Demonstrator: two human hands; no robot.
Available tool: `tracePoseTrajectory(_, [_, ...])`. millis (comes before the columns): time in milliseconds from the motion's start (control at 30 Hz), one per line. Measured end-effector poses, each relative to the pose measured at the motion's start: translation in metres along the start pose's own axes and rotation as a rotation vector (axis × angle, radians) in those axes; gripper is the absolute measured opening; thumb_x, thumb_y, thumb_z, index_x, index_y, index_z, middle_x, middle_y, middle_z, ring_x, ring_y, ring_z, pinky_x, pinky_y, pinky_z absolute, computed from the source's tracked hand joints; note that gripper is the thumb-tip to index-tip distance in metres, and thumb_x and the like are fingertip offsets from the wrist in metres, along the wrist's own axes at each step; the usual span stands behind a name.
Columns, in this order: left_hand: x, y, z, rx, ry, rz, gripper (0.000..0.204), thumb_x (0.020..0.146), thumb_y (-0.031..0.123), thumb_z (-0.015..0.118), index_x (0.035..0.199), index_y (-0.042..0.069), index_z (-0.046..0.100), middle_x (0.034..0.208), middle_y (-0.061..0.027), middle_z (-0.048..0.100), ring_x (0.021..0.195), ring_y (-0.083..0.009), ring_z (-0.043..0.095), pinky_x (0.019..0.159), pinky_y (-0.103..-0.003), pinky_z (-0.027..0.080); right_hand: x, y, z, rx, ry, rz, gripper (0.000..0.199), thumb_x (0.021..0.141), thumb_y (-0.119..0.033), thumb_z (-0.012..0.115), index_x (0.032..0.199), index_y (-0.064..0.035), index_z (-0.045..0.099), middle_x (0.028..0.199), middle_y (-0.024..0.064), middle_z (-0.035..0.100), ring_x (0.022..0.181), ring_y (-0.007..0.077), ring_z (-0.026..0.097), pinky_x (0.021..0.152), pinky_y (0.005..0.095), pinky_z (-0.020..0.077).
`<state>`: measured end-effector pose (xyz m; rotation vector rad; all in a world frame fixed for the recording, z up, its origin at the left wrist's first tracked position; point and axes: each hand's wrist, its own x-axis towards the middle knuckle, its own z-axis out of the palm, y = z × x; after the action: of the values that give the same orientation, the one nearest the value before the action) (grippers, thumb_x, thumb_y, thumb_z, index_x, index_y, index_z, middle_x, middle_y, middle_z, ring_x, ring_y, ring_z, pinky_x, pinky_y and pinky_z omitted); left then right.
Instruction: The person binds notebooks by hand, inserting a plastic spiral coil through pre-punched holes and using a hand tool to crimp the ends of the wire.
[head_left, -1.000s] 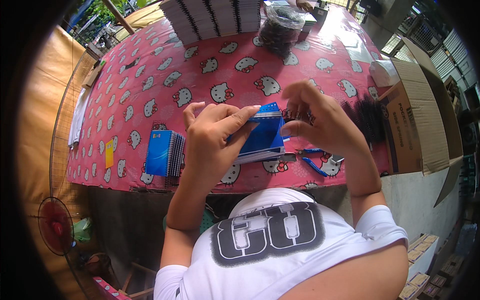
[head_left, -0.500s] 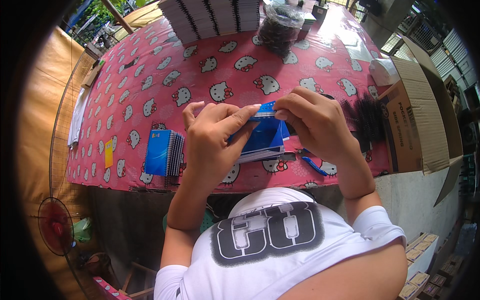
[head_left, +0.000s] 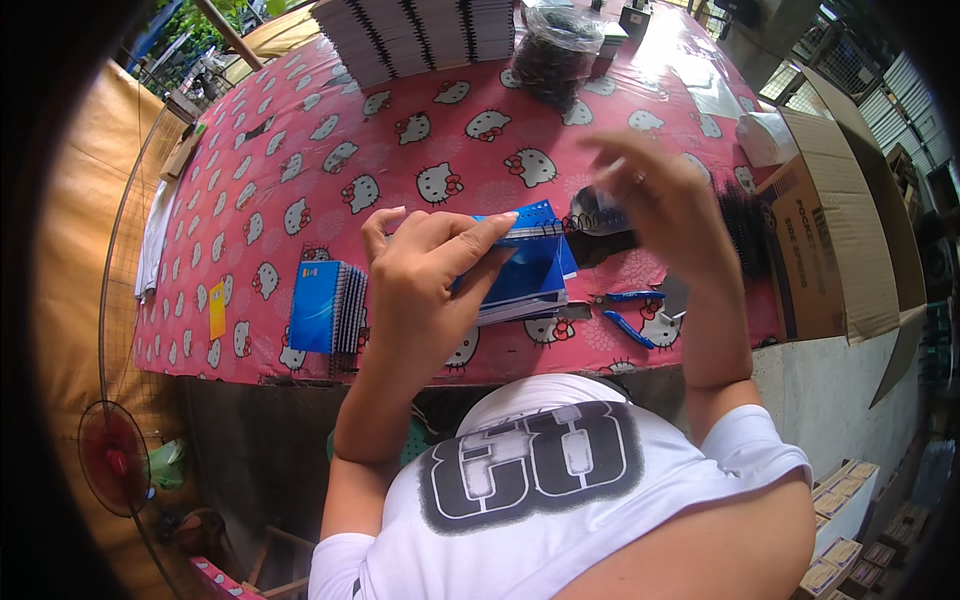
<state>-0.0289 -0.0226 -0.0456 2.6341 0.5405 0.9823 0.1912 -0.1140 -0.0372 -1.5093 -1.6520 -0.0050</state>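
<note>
Left hand (head_left: 425, 275) gripping blue notebook (head_left: 525, 265), right hand (head_left: 655, 195) pinching black spiral coil (head_left: 597, 213), brown carton (head_left: 830, 240) rightward

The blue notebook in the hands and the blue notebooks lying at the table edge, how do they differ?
The held notebook is gripped by the left hand and raised off the table; the notebooks at the edge lie on the pink patterned tablecloth, untouched. At the held notebook's end, the right hand is on its spiral wire; no hand is near the edge notebooks. Both have blue covers and spiral binding.
</note>
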Motion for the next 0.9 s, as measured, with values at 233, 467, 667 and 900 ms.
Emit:
tracePoseTrajectory(233, [-0.005,0.019,0.002,0.227,0.202,-0.101,0.034,0.069,0.016,0.079,0.102,0.015,0.072,0.086,-0.0031,0.067,0.089,-0.0225,0.059,0.094,-0.041,0.033,-0.094,0.193,0.021,-0.528,-0.46,0.492,0.064,0.062,-0.022,0.083,0.117,-0.008,0.053,0.12,0.0166,0.056,0.11,0.0356,0.056,0.087,0.0441,0.0479])
tracePoseTrajectory(467, [-0.005,0.003,0.01,-0.147,0.193,-0.119,0.025,0.064,0.01,0.08,0.087,0.007,0.071,0.078,-0.0054,0.067,0.078,-0.0222,0.058,0.07,-0.035,0.044,-0.024,0.131,0.007,0.151,-0.035,0.421,0.051,0.065,-0.004,0.071,0.113,-0.002,0.055,0.097,0.0149,0.067,0.091,0.0305,0.065,0.075,0.042,0.0523])
tracePoseTrajectory(667, [0.016,0.004,0.014,-0.169,0.127,-0.154,0.021,0.066,0.007,0.081,0.084,0.005,0.072,0.077,-0.0058,0.067,0.075,-0.0149,0.061,0.066,-0.028,0.048,0.017,0.095,-0.016,-0.092,-0.211,0.097,0.045,0.061,0.004,0.066,0.105,-0.0003,0.063,0.092,0.0068,0.065,0.084,0.0158,0.062,0.072,0.0327,0.0515])
tracePoseTrajectory(900, [0.015,0.004,0.014,-0.158,0.129,-0.217,0.033,0.066,0.011,0.082,0.096,0.006,0.07,0.095,-0.0082,0.066,0.089,-0.0198,0.061,0.077,-0.032,0.047,0.035,0.088,-0.013,0.264,-0.335,0.098,0.044,0.064,-0.001,0.068,0.107,-0.0019,0.061,0.089,0.0052,0.066,0.083,0.0139,0.061,0.073,0.0304,0.0495])
